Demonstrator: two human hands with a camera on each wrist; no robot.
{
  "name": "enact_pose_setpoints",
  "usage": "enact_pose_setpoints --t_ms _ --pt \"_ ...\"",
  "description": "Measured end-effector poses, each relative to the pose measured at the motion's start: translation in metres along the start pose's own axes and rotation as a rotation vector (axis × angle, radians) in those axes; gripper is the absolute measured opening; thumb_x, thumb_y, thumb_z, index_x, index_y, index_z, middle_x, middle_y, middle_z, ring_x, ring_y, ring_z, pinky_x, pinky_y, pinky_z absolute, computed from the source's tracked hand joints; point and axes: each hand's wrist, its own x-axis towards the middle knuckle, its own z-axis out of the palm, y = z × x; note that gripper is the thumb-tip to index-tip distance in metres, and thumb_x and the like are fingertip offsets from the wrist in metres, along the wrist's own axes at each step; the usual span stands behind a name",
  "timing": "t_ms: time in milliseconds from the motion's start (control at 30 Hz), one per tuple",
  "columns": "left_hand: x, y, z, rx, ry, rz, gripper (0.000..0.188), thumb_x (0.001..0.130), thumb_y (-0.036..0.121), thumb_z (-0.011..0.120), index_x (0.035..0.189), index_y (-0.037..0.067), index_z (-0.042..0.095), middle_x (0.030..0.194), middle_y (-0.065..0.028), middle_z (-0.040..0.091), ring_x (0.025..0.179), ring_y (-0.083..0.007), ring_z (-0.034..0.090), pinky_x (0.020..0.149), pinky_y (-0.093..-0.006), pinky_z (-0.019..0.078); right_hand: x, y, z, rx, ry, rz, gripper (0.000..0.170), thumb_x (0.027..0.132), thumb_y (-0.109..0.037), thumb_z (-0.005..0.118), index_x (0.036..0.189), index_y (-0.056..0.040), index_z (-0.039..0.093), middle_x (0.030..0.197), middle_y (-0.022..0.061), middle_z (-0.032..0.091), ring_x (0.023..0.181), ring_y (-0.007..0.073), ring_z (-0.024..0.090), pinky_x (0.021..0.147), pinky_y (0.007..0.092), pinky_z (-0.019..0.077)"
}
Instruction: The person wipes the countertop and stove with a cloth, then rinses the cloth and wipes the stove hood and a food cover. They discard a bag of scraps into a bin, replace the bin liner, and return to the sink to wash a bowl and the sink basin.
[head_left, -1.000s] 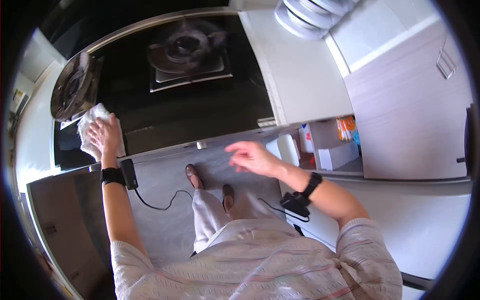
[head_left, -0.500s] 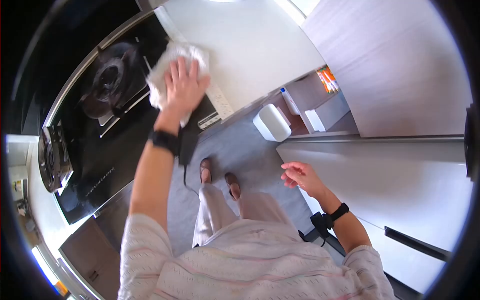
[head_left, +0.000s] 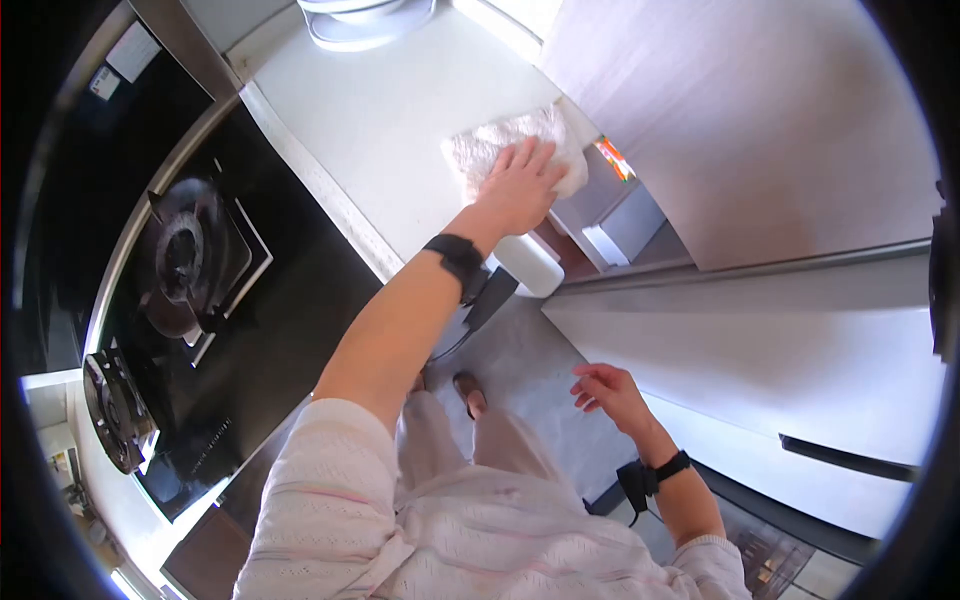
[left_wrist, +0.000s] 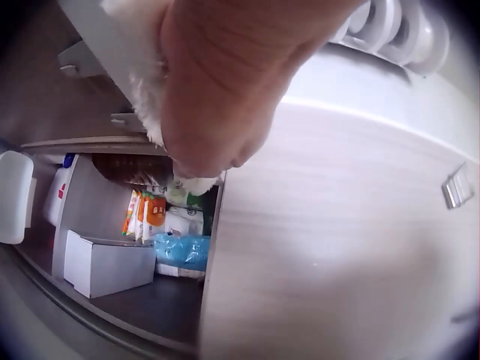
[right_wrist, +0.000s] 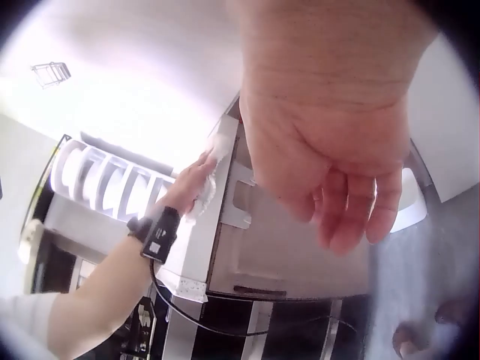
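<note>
My left hand (head_left: pixel 520 192) lies flat on a white, fluffy cloth (head_left: pixel 545 125), its fingers straight and pressing it down. The cloth is spread at the front right corner of the white countertop (head_left: pixel 350 140), close to the cabinet panel, and part of it is hidden beneath the palm. Off the counter, my right hand (head_left: pixel 612 396) hangs in the air over the floor, in front of the light cabinet fronts. Its fingers (right_wrist: pixel 337 217) are loosely curled with nothing in them.
Left of the countertop is a black glass stove (head_left: pixel 300 260) with a burner (head_left: pixel 182 255). A white plate rack (right_wrist: pixel 112 180) stands at the back. Below the cloth, an open compartment (left_wrist: pixel 105 199) holds a white box (left_wrist: pixel 112 266) and packets (left_wrist: pixel 154 214). A white bin (head_left: pixel 530 265) hangs beside it.
My left hand has carried the cloth from the stove's left end, across its right edge, to the countertop's right corner. The view has turned right; my right hand stays free and low.
</note>
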Motion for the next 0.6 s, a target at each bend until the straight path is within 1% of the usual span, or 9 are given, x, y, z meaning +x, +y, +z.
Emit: enact_pose_setpoints --t_ms 67,133,167,233,267,333,433,500,600 --pt "-0.012 -0.023 -0.013 0.117 -0.037 -0.007 0.048 0.087 0.033 0.040 0.132 0.015 0.036 0.140 -0.0119 0.028 0.132 -0.0306 0.017 0.106 -0.0484 0.0152 0.006 -0.002 -0.005 0.018 0.017 0.009 0.024 0.086 -0.014 0.051 0.106 -0.0022 0.056 0.084 0.0078 0.062 0.071 0.0157 0.060 0.062 0.0262 0.0488" --pt "-0.025 -0.079 -0.039 0.034 -0.037 -0.161 0.050 0.086 0.038 0.042 0.131 0.016 0.037 0.138 -0.0094 0.032 0.131 -0.0278 0.021 0.105 -0.0459 0.0177 0.007 0.009 -0.008 0.072 0.035 -0.001 0.028 0.085 -0.015 0.051 0.109 -0.0013 0.054 0.085 0.0075 0.062 0.071 0.0139 0.060 0.061 0.0246 0.0475" --pt "-0.029 -0.110 -0.039 0.165 -0.020 -0.282 0.055 0.086 0.044 0.040 0.133 0.017 0.034 0.140 -0.0082 0.029 0.131 -0.0271 0.022 0.105 -0.0445 0.0185 0.009 0.016 -0.008 0.093 0.039 0.003 0.028 0.085 -0.015 0.051 0.109 -0.0013 0.054 0.085 0.0075 0.062 0.071 0.0139 0.060 0.061 0.0246 0.0475" --pt "-0.038 -0.164 -0.042 0.359 -0.033 -0.535 0.060 0.087 0.054 0.032 0.137 0.021 0.027 0.144 -0.0073 0.019 0.132 -0.0301 0.018 0.105 -0.0489 0.0164 0.016 0.027 -0.009 0.152 0.034 0.053 0.029 0.084 -0.016 0.052 0.109 -0.0009 0.054 0.085 0.0078 0.062 0.070 0.0140 0.060 0.060 0.0248 0.0479" --pt "-0.036 -0.180 -0.053 0.211 -0.096 -0.658 0.070 0.083 0.059 0.033 0.139 0.018 0.021 0.147 -0.0072 0.010 0.135 -0.0297 0.006 0.106 -0.0506 0.0074 0.019 0.033 -0.009 0.162 0.037 0.057 0.029 0.084 -0.016 0.052 0.109 -0.0009 0.054 0.085 0.0078 0.062 0.070 0.0140 0.060 0.060 0.0248 0.0479" --pt "-0.018 -0.165 -0.063 0.183 -0.117 -0.796 0.072 0.083 0.060 0.034 0.139 0.017 0.022 0.147 -0.0079 0.011 0.135 -0.0307 0.006 0.106 -0.0512 0.0082 0.022 0.043 -0.005 0.187 0.011 0.096 0.029 0.085 -0.017 0.052 0.108 -0.0011 0.055 0.086 0.0078 0.062 0.070 0.0142 0.060 0.060 0.0254 0.0484" --pt "0.005 -0.139 -0.032 0.217 -0.015 -0.686 0.067 0.085 0.052 0.036 0.138 0.013 0.025 0.145 -0.0093 0.015 0.134 -0.0312 0.008 0.105 -0.0518 0.0108 0.027 0.054 -0.005 0.182 -0.038 0.129 0.030 0.085 -0.021 0.054 0.109 -0.0017 0.055 0.087 0.0086 0.062 0.071 0.0149 0.060 0.060 0.0256 0.0487" --pt "0.009 -0.104 -0.006 0.230 0.052 -0.398 0.060 0.083 0.037 0.045 0.132 0.006 0.032 0.142 -0.0114 0.021 0.132 -0.0311 0.016 0.103 -0.0543 0.0153 0.034 0.049 -0.005 0.209 -0.019 0.131 0.031 0.085 -0.023 0.055 0.108 -0.0021 0.055 0.087 0.0086 0.062 0.071 0.0154 0.060 0.060 0.0261 0.0490" --pt "-0.012 -0.016 0.004 0.028 0.113 -0.124 0.056 0.078 0.020 0.054 0.130 0.007 0.037 0.138 -0.0109 0.030 0.130 -0.0290 0.023 0.104 -0.0507 0.0178 0.059 0.015 -0.007 0.318 -0.017 0.067 0.041 0.087 -0.033 0.052 0.115 -0.0040 0.050 0.096 0.0107 0.060 0.079 0.0178 0.060 0.064 0.0295 0.0495"
